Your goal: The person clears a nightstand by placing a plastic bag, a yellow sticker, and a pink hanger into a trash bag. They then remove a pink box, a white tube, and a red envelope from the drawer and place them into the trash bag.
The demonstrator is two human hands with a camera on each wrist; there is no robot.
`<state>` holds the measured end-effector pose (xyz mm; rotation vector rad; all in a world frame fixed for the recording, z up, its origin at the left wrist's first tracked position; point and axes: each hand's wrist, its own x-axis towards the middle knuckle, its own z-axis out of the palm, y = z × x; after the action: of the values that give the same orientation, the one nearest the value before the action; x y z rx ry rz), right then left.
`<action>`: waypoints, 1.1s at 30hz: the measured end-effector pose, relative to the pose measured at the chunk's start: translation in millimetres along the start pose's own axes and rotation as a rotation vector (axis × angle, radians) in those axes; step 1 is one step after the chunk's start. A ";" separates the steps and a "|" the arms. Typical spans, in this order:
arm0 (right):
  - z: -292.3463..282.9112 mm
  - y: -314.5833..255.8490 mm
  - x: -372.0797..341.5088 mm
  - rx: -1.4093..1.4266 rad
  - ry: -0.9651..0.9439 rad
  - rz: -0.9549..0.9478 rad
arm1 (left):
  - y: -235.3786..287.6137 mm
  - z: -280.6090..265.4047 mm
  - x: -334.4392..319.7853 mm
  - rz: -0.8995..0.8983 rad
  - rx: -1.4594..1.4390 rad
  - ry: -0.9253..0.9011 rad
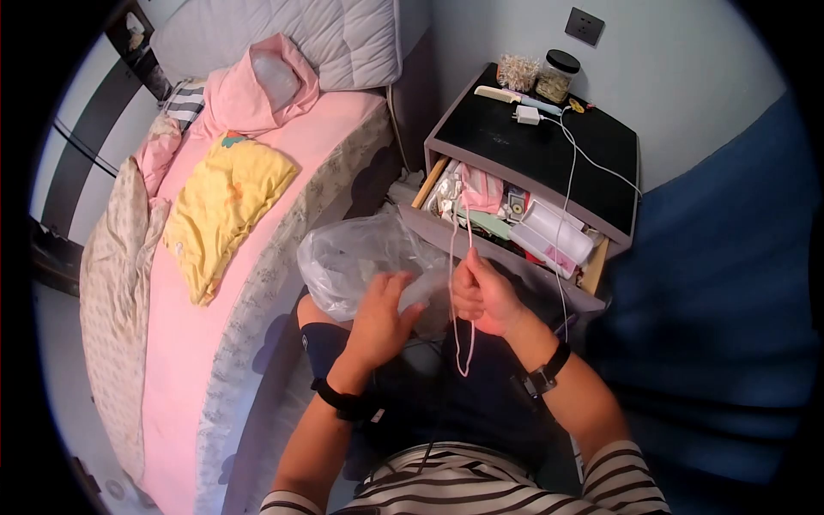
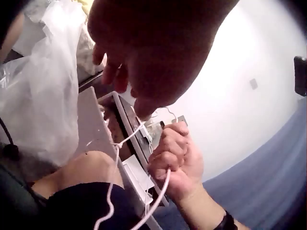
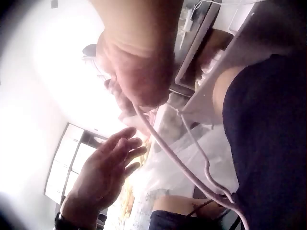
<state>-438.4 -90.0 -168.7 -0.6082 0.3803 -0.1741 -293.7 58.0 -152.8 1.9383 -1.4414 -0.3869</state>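
My right hand [image 1: 487,299] is curled round a pale pink cord [image 1: 456,322], whose loop hangs below the fist. In the left wrist view the same fist [image 2: 178,160] grips the cord [image 2: 160,199], and a knot shows to its left. To the left of it, my left hand [image 1: 378,319] is held up with fingers spread and slightly bent, holding nothing. The right wrist view shows this hand [image 3: 100,177] apart from the cord [image 3: 172,155]. A clear plastic bag [image 1: 339,257] lies just beyond the left hand.
Ahead, a nightstand [image 1: 515,146] has its filled drawer [image 1: 524,270] pulled out. On top are jars, a comb [image 1: 496,93] and a white charger [image 1: 527,115] with cable. At left is a bed [image 1: 176,369] with yellow cloth [image 1: 227,202]; a blue curtain [image 1: 712,266] hangs at right.
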 end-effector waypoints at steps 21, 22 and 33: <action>-5.7 19.4 -28.9 -0.076 0.136 0.205 | 9.9 -20.6 -1.5 -0.154 -0.141 -0.096; -4.7 19.9 -31.3 -0.086 0.104 0.231 | 12.8 -21.3 -3.1 -0.146 -0.131 -0.103; 22.2 38.7 -37.5 -0.120 0.066 0.331 | 42.4 -21.3 -5.8 -0.052 -0.077 -0.109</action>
<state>-462.1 -37.0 -163.5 -0.6495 0.5522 0.1471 -313.6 64.1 -109.8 1.9215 -1.4246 -0.5717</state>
